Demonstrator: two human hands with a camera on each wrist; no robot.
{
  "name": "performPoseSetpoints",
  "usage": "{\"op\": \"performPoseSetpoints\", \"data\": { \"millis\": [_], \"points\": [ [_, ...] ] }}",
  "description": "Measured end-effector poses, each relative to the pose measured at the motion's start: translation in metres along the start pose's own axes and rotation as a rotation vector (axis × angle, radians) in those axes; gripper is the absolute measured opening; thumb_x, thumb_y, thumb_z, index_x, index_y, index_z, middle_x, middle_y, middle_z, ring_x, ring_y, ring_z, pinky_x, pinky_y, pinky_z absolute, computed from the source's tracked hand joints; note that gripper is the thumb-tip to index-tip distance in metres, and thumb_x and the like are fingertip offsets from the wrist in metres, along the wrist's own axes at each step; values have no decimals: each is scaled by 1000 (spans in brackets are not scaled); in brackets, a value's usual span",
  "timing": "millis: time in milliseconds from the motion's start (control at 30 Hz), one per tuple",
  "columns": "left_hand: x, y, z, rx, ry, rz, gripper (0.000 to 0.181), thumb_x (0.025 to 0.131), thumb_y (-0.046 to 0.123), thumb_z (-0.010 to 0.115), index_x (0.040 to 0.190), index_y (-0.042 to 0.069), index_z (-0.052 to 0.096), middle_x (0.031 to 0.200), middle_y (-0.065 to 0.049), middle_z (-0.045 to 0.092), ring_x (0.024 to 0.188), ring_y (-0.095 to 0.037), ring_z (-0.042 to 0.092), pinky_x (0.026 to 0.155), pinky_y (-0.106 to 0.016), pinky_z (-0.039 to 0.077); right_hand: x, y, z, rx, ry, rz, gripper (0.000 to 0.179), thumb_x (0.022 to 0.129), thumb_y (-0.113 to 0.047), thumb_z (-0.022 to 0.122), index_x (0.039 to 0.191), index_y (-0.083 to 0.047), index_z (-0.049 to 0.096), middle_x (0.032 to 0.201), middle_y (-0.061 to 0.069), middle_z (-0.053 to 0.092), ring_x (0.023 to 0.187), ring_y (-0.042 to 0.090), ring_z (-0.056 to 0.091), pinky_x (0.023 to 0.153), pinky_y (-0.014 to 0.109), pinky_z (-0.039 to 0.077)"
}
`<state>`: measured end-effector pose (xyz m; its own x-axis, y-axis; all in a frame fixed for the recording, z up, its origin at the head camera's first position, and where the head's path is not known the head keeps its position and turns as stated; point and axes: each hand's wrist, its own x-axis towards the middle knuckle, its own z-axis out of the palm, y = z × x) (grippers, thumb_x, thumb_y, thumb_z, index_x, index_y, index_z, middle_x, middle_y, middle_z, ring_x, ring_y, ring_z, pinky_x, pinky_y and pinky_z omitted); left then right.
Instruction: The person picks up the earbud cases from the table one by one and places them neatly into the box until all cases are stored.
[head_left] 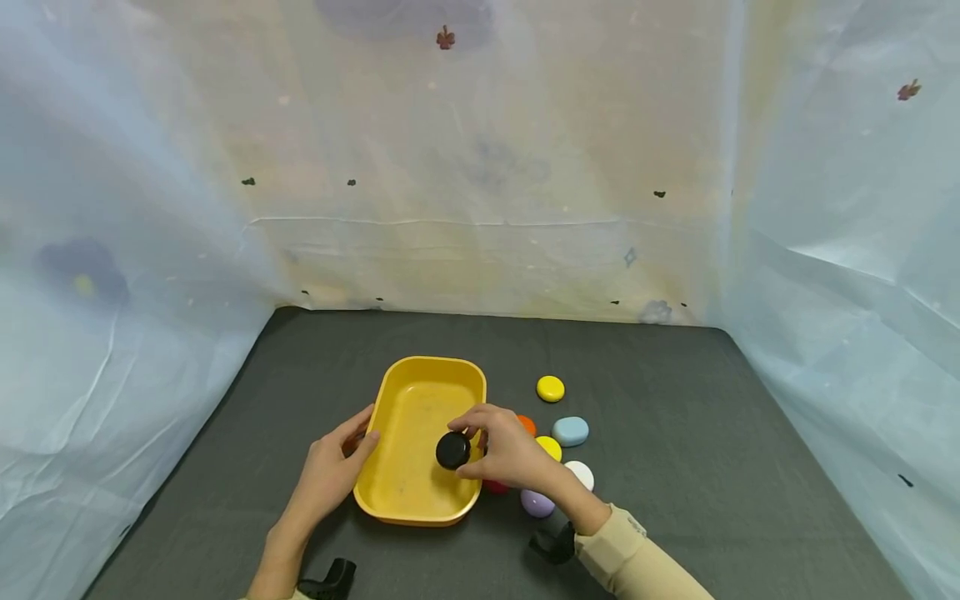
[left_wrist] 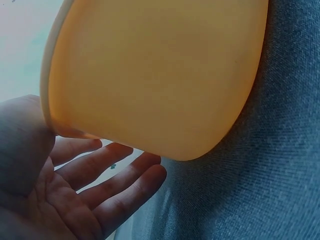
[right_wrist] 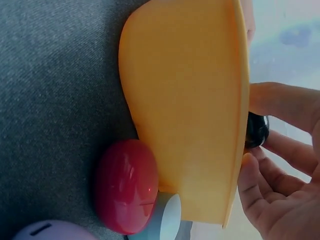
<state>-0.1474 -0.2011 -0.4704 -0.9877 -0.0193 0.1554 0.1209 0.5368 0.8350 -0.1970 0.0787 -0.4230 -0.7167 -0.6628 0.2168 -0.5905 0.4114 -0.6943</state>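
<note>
A yellow plastic tray (head_left: 420,497) with rounded corners sits on the dark cloth. My left hand (head_left: 330,468) grips its left side, the thumb over the rim and the fingers (left_wrist: 125,192) along the outer wall. Above the tray's right part, my right hand (head_left: 504,448) pinches a small, glossy, round black object (head_left: 453,450) between thumb and fingers. In the right wrist view, the tray wall (right_wrist: 185,100) partly hides that black object (right_wrist: 257,131). A glossy red rounded object (right_wrist: 127,187) lies close beside the tray; my right hand mostly covers it in the head view.
Right of the tray lie more small rounded pieces: yellow (head_left: 551,388), light blue (head_left: 571,431), orange (head_left: 528,425), another yellow (head_left: 551,447), white (head_left: 581,474) and lilac (head_left: 537,503). Pale patterned sheeting (head_left: 487,150) walls the table at the back and sides.
</note>
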Motion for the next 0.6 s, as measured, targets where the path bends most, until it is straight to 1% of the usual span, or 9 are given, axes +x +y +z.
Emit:
{"op": "performPoseSetpoints", "data": {
  "millis": [100, 233, 400, 467, 533, 600],
  "points": [
    [0, -1, 1, 0, 0, -1, 52, 100, 23, 62, 148, 11, 47, 138, -13, 55, 114, -28, 61, 87, -40, 53, -2, 3, -1, 73, 19, -3, 51, 71, -9, 90, 117, -7, 69, 106, 2, 65, 91, 22, 62, 74, 30, 55],
    [0, -2, 0, 9, 8, 8, 52, 100, 23, 62, 148, 10, 47, 136, -13, 57, 112, -28, 62, 87, -40, 53, -4, 6, -2, 145, 48, -2, 48, 71, -9, 90, 114, -8, 70, 106, -3, 64, 94, 30, 63, 77, 35, 56],
    [0, -3, 1, 22, 10, 6, 52, 100, 23, 62, 148, 11, 47, 136, -12, 57, 112, -27, 61, 88, -41, 53, -6, 8, -9, 165, 72, -4, 46, 73, -12, 89, 114, -9, 70, 107, -4, 65, 95, 30, 63, 79, 40, 56],
    [0, -3, 1, 24, 7, -6, 52, 100, 22, 62, 148, 12, 47, 137, -11, 56, 113, -27, 61, 88, -41, 53, -8, 8, -15, 186, 97, -2, 45, 73, -13, 89, 114, -10, 70, 107, -4, 65, 95, 30, 63, 81, 43, 55],
    [0, -3, 1, 21, 3, -12, 52, 100, 22, 61, 148, 11, 46, 138, -12, 56, 114, -28, 61, 88, -41, 53, -11, 8, -21, 202, 127, 5, 44, 74, -15, 89, 114, -12, 70, 107, -3, 65, 96, 30, 62, 82, 42, 55],
    [0, -2, 1, 20, 3, -11, 52, 100, 22, 61, 148, 10, 46, 137, -13, 56, 113, -29, 61, 87, -41, 53, -14, 9, -27, 227, 156, 10, 43, 75, -16, 88, 114, -12, 70, 108, 0, 66, 96, 32, 62, 83, 42, 54]
  ]
}}
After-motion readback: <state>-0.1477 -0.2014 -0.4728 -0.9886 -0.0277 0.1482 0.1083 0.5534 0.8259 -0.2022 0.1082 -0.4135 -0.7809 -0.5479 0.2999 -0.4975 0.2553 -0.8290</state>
